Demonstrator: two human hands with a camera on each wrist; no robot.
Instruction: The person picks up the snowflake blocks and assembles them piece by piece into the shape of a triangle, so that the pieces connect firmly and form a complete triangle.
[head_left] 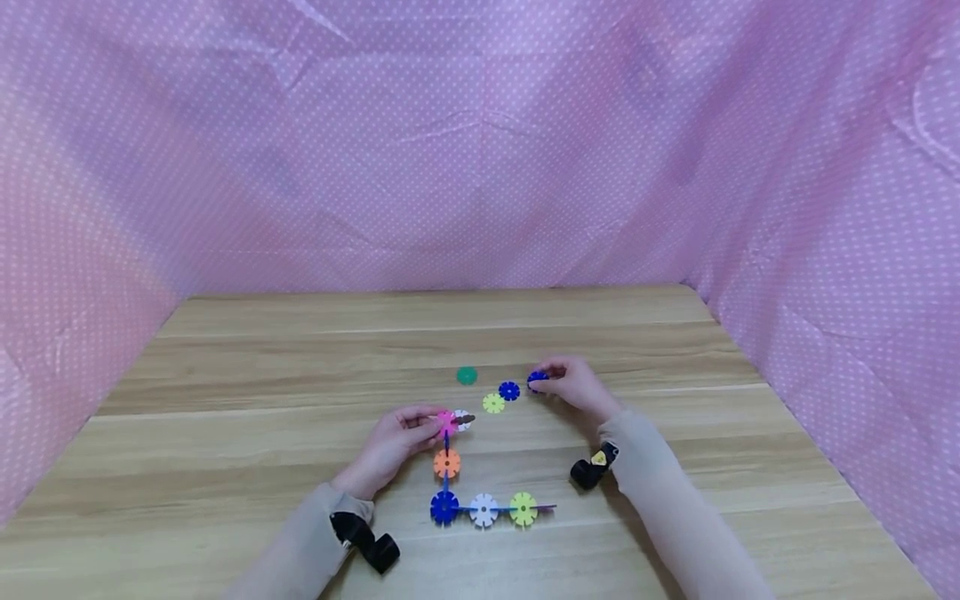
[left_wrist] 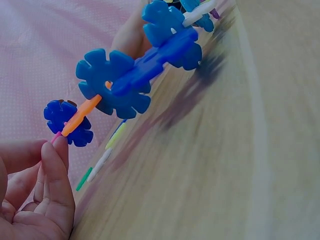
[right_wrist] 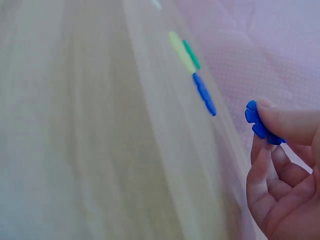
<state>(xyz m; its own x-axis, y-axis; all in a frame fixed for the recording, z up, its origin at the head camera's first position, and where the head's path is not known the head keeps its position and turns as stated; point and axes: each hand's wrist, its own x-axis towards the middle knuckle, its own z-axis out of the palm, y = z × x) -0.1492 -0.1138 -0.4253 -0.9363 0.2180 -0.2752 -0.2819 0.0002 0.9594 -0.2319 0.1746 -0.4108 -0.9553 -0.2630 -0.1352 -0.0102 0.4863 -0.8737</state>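
My left hand (head_left: 392,443) pinches a pink notched plastic disc (head_left: 447,425) at one end of an L-shaped chain of interlocking discs. Below the pink one come an orange disc (head_left: 447,463) and a dark blue disc (head_left: 444,507) at the corner. From there the chain runs right through a white disc (head_left: 483,510) and a yellow-green disc (head_left: 523,508), with edge-on discs between them. A brown disc (head_left: 467,419) shows edge-on beside the pink one. Farther back, my right hand (head_left: 576,387) holds a separate blue disc (right_wrist: 256,122) between thumb and fingers.
Loose discs lie on the wooden table (head_left: 262,375): a green disc (head_left: 467,376), a yellow disc (head_left: 493,403) and a blue disc (head_left: 509,391) near my right hand. A white disc (head_left: 464,423) lies behind the brown one. Pink dotted cloth (head_left: 480,167) hangs around the table.
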